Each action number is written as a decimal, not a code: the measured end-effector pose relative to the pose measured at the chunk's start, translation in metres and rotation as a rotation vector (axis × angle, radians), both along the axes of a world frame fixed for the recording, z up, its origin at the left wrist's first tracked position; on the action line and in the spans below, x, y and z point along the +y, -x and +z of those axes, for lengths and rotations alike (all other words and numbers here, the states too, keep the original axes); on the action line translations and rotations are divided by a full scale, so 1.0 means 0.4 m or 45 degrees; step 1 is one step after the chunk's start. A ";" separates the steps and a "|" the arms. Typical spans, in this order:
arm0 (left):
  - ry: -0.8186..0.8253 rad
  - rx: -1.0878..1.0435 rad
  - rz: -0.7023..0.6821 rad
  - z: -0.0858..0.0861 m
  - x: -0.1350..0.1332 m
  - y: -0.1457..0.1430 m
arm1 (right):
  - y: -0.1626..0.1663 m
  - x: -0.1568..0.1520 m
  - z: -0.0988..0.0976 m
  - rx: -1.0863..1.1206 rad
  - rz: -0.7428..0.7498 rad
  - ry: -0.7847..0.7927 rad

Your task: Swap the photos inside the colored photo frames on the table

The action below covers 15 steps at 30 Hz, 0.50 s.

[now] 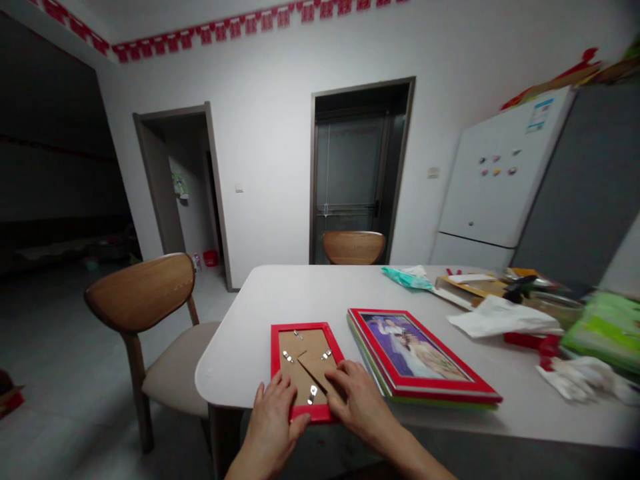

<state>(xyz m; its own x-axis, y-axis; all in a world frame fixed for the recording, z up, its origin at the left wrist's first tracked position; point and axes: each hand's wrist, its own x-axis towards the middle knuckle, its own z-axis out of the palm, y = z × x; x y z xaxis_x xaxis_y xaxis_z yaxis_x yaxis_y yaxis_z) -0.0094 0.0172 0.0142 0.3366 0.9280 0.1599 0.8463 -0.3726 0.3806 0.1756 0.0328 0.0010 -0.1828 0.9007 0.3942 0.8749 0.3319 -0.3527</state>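
Observation:
A small red picture frame (330, 332) lies back up at the near edge of the white table. Its brown backing board (310, 340) carries several silver metal clips. A brown stand flap (316, 371) slants across the backing, its tip slightly raised. My left hand (273, 415) is closed on the frame's lower left corner, thumb along the bottom edge. At the lower right side, my right hand (363, 403) has its fingers bent around the flap's wide end, which they partly hide. Just to the right rests a larger red-framed photo (415, 347), stacked on other frames.
On the white table (240, 353), the right side holds a teal packet (407, 278), white paper (505, 317), a green package (607, 330) and crumpled white gloves or cloth (583, 377). Wooden chairs stand at the left (145, 293) and far side (354, 248). Behind is a white fridge (500, 193).

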 end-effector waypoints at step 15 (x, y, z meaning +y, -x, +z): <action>-0.087 -0.137 -0.127 -0.050 0.025 0.019 | 0.043 -0.026 0.036 -0.223 0.436 0.031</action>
